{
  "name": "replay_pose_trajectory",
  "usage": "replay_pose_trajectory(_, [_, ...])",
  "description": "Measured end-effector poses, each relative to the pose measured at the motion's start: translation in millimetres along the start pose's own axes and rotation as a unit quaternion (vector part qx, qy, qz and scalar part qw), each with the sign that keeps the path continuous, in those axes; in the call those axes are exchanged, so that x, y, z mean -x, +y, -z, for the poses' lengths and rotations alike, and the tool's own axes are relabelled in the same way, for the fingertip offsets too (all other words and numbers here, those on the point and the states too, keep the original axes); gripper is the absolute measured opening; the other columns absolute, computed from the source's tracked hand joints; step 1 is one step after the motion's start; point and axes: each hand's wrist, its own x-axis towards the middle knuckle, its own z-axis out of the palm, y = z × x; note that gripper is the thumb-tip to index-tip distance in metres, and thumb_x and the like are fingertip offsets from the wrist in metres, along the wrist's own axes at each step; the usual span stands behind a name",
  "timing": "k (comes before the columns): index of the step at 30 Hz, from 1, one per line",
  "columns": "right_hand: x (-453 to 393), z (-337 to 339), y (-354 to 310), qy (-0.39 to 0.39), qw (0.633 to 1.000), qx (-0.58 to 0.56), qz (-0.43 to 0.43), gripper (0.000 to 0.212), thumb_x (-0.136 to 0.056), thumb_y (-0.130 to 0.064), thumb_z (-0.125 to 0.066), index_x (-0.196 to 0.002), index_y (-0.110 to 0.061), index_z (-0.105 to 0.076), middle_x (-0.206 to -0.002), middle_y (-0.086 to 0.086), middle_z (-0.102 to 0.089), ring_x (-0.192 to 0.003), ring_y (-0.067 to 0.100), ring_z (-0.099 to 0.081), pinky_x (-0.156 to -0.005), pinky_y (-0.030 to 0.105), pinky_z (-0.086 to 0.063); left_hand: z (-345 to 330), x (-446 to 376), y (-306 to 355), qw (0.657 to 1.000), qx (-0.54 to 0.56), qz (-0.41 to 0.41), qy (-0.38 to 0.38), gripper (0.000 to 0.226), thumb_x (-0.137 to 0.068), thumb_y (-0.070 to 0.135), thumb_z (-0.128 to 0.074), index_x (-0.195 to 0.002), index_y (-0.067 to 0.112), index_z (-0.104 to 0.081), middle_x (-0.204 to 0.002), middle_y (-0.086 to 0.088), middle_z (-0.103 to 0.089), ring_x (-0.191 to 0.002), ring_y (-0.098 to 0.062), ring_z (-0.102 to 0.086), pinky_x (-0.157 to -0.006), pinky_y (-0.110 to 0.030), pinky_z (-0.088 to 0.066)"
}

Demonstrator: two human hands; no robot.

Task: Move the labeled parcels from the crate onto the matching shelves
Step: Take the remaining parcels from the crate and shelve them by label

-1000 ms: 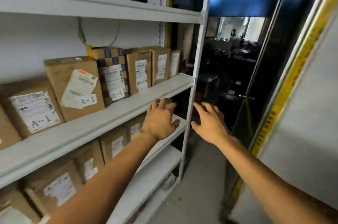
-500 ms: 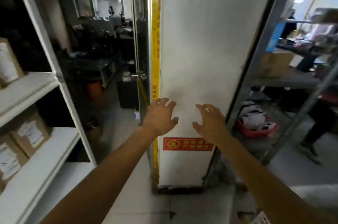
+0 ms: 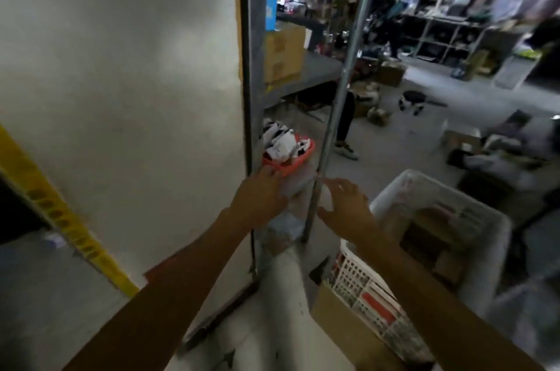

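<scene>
A white lattice crate (image 3: 394, 197) stands on the floor at the lower right, with brown cardboard parcels (image 3: 430, 237) inside it; their labels are too blurred to read. My right hand (image 3: 348, 207) hovers just left of the crate's near rim, fingers spread and holding nothing. My left hand (image 3: 260, 194) is stretched out beside it, fingers relaxed and empty, in front of a white pillar. The labelled shelves are out of view.
A white pillar (image 3: 127, 91) with a yellow edge strip fills the left. A metal rack (image 3: 330, 116) stands behind my hands, holding a red basket (image 3: 291, 161) and a cardboard box (image 3: 283, 52). A brown carton (image 3: 342, 322) sits by the crate. Clutter and a person's legs (image 3: 345, 125) lie beyond.
My view has swung right, away from the shelf of A-1 and A-2 parcels, past the pillar, to the crate. Both hands stay out in front, empty.
</scene>
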Motion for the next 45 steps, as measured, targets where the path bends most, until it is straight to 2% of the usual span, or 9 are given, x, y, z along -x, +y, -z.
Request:
replay_pose_trajectory(4, [5.5, 11.2, 59.7, -0.014, 0.992, 0.008, -0.122, 0.069, -0.094, -0.044, -0.06, -0.154, -0.029, -0.028, -0.16, 0.004, -0.027, -0.145, 0.03, -0.025, -0.117, 0.047, -0.025, -32.1, -51.8, 41.8, 0.995, -0.001, -0.081, -0.061, 0.053, -0.09, 0.033, -0.056, -0.137, 0.01, -0.051, -0.137, -0.015, -0.051, -0.124, -0.034, -0.049, -0.103, -0.039, -0.041])
replay_pose_trajectory(8, [6.3, 14.1, 112.2, 0.014, 0.972, -0.006, -0.235, 0.066, -0.09, -0.051, -0.062, -0.147, -0.027, -0.037, -0.152, 0.006, -0.04, -0.137, 0.033, -0.039, -0.112, 0.045, -0.035, -76.8, -101.9, 82.1, 0.984, -0.004, -0.15, -0.1, 0.057, -0.087, 0.041, -0.05, -0.135, 0.01, -0.05, -0.134, -0.014, -0.051, -0.122, -0.036, -0.048, -0.101, -0.046, -0.042])
replay_pose_trajectory(12, [5.5, 7.5, 160.7, 0.021, 0.958, -0.039, -0.285, 0.064, -0.091, -0.046, -0.06, -0.148, -0.026, -0.038, -0.151, 0.006, -0.037, -0.134, 0.035, -0.037, -0.108, 0.049, -0.035, -117.5, -155.3, 122.9, 0.971, -0.013, -0.209, -0.118, 0.055, -0.091, 0.037, -0.057, -0.14, 0.014, -0.045, -0.139, -0.011, -0.047, -0.122, -0.033, -0.05, -0.099, -0.042, -0.045])
replay_pose_trajectory(18, [-19.1, -1.8, 243.7, 0.016, 0.935, -0.091, -0.343, 0.068, -0.092, -0.045, -0.062, -0.148, -0.012, -0.042, -0.149, 0.013, -0.043, -0.138, 0.032, -0.038, -0.111, 0.036, -0.03, -177.0, -227.0, 164.0, 0.949, -0.029, -0.232, -0.21, 0.055, -0.093, 0.04, -0.055, -0.139, 0.012, -0.043, -0.143, -0.012, -0.043, -0.129, -0.036, -0.044, -0.103, -0.046, -0.041])
replay_pose_trajectory(26, [-66.7, -30.6, 327.0, -0.04, 0.909, -0.115, -0.4, 0.069, -0.097, -0.042, -0.054, -0.156, -0.019, -0.027, -0.159, 0.01, -0.026, -0.145, 0.032, -0.027, -0.115, 0.053, -0.032, -244.6, -287.3, 200.9, 0.927, -0.049, -0.218, -0.3, 0.07, -0.089, 0.05, -0.042, -0.148, 0.013, -0.035, -0.149, -0.014, -0.038, -0.131, -0.036, -0.041, -0.104, -0.043, -0.04])
replay_pose_trajectory(36, [-139.4, -125.6, 419.3, -0.164, 0.856, -0.119, -0.476, 0.066, -0.1, -0.039, -0.05, -0.157, -0.023, -0.021, -0.16, 0.004, -0.026, -0.145, 0.028, -0.027, -0.116, 0.045, -0.03, -396.6, -362.1, 210.3, 0.896, -0.056, -0.174, -0.404, 0.068, -0.089, 0.018, -0.056, -0.151, 0.017, -0.026, -0.158, -0.013, -0.023, -0.141, -0.038, -0.028, -0.108, -0.046, -0.037])
replay_pose_trajectory(40, [-157.8, -173.4, 456.0, -0.19, 0.843, -0.12, -0.488, 0.065, -0.099, -0.04, -0.053, -0.155, -0.023, -0.026, -0.156, 0.004, -0.034, -0.14, 0.029, -0.035, -0.112, 0.046, -0.037, -473.6, -392.4, 209.2, 0.891, -0.053, -0.153, -0.423, 0.074, -0.088, 0.028, -0.052, -0.153, 0.019, -0.019, -0.161, -0.019, -0.018, -0.151, -0.037, -0.004, -0.123, -0.051, -0.008])
replay_pose_trajectory(43, [-167.0, -209.3, 483.0, -0.192, 0.848, -0.122, -0.479, 0.062, -0.097, -0.033, -0.056, -0.152, -0.02, -0.031, -0.153, 0.008, -0.038, -0.138, 0.03, -0.037, -0.111, 0.045, -0.038, -529.4, -402.6, 198.2, 0.901, -0.044, -0.118, -0.416, 0.072, -0.087, 0.036, -0.045, -0.152, 0.017, -0.022, -0.156, -0.015, -0.03, -0.147, -0.033, -0.021, -0.12, -0.044, 0.009])
replay_pose_trajectory(45, [-175.9, -229.5, 497.7, -0.188, 0.852, -0.129, -0.471, 0.057, -0.096, -0.029, -0.058, -0.148, -0.02, -0.037, -0.147, 0.009, -0.043, -0.134, 0.031, -0.041, -0.108, 0.044, -0.04, -551.6, -401.9, 193.3, 0.905, -0.047, -0.085, -0.414, 0.076, -0.09, 0.038, -0.048, -0.154, 0.013, -0.016, -0.151, -0.015, -0.036, -0.138, -0.036, -0.035, -0.121, -0.047, -0.011])
